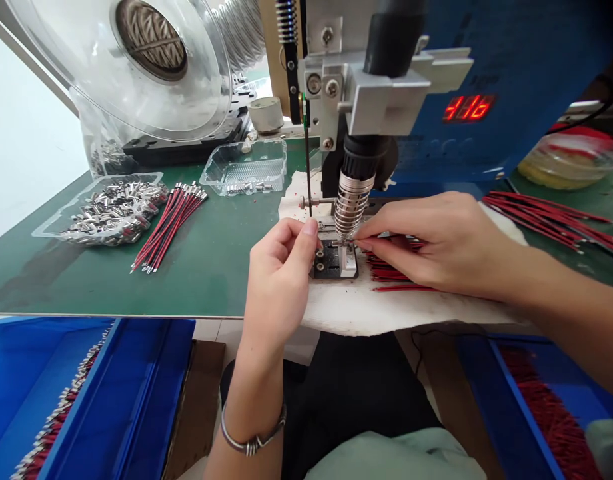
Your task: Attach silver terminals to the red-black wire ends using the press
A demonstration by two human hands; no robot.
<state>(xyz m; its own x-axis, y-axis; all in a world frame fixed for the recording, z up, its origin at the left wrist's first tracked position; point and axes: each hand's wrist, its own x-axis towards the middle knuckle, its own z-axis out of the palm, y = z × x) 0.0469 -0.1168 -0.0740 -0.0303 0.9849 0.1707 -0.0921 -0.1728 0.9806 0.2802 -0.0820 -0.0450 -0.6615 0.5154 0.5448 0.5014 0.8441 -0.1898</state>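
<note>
My left hand (279, 283) is curled in a pinch beside the small black fixture (331, 261) under the ribbed metal nozzle (350, 203); what its fingertips hold is too small to make out. My right hand (436, 243) comes in from the right, fingers pressed together on a red wire (386, 273) at the fixture, resting over a small bunch of red wires on the white cloth (366, 310).
A blue machine (511, 73) with a red digit display (469, 107) stands behind. On the green table (206, 267) lie a red-and-black wire bundle (166, 223), a tray of metal sleeves (111, 210) and a clear tray (246, 170). More red wires (551, 217) lie right. Blue bins (121, 400) sit below.
</note>
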